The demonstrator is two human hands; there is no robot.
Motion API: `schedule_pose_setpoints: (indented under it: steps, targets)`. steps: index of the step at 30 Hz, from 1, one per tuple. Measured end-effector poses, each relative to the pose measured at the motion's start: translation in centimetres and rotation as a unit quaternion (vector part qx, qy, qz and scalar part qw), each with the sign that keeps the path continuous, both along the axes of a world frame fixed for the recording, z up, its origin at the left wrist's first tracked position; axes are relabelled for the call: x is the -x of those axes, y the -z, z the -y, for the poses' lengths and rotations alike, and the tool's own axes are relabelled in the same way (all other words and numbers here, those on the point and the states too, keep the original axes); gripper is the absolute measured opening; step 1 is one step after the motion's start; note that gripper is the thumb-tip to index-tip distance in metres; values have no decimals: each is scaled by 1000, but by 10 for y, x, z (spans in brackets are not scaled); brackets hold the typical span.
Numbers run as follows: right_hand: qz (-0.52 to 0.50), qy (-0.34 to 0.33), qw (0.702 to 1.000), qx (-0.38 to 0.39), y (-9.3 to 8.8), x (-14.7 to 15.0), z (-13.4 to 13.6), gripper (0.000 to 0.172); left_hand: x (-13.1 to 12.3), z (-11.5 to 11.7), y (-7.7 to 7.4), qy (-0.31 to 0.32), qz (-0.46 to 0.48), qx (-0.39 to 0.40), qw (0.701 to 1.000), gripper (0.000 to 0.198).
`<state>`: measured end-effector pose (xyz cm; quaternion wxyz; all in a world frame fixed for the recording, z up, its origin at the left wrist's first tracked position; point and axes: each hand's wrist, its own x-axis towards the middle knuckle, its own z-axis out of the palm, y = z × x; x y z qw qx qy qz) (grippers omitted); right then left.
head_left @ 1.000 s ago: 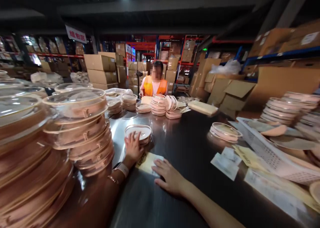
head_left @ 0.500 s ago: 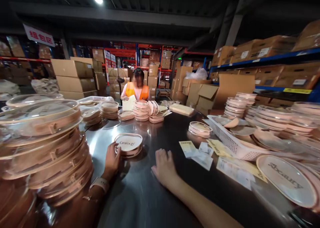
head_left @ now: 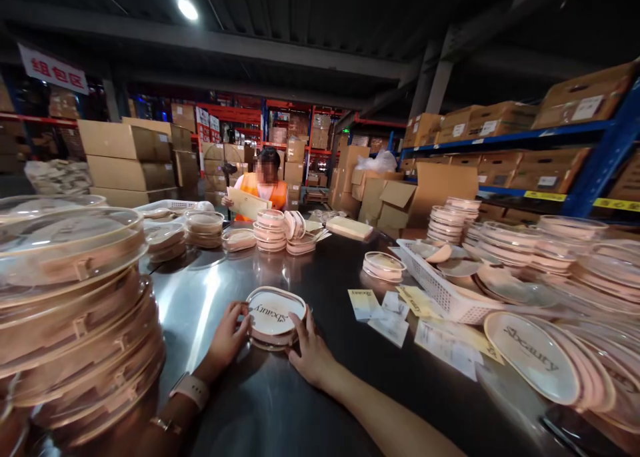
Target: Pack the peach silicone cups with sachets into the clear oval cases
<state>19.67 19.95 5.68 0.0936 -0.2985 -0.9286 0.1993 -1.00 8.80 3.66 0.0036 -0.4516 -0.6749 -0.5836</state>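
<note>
An oval pink case [head_left: 277, 312] with a clear rim and a white top printed "sbeauty" rests on the dark, shiny table [head_left: 240, 403] before me. My left hand [head_left: 231, 330] is closed on its left edge, thumb and fingers against the rim. From the other side, my right hand [head_left: 311, 351] grips the right edge, with fingertips lying over the printed top. Its lower part looks like a second layer, but I cannot tell whether that is a separate case. A band with a pale face [head_left: 190, 390] is on my left wrist.
Tall stacks of similar cases [head_left: 75, 263] rise at near left. To the right lie yellow and white cards [head_left: 364, 305], a white perforated basket [head_left: 440, 293] of case parts and leaning cases [head_left: 533, 357]. Across the table, a person in an orange vest [head_left: 280, 195] holds a cream sheet [head_left: 249, 203].
My right hand has moved left from the bare table onto the case, which is now nearer me and held on both sides. The co-worker's cream sheet has been raised and tilted.
</note>
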Motion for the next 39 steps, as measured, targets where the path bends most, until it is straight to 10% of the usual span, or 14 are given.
schedule_pose_setpoints:
  steps: [39]
  targets:
    - [23,-2,1000,-21,1,0,0,81,4,-5,9,-1,25,-10,1000,31]
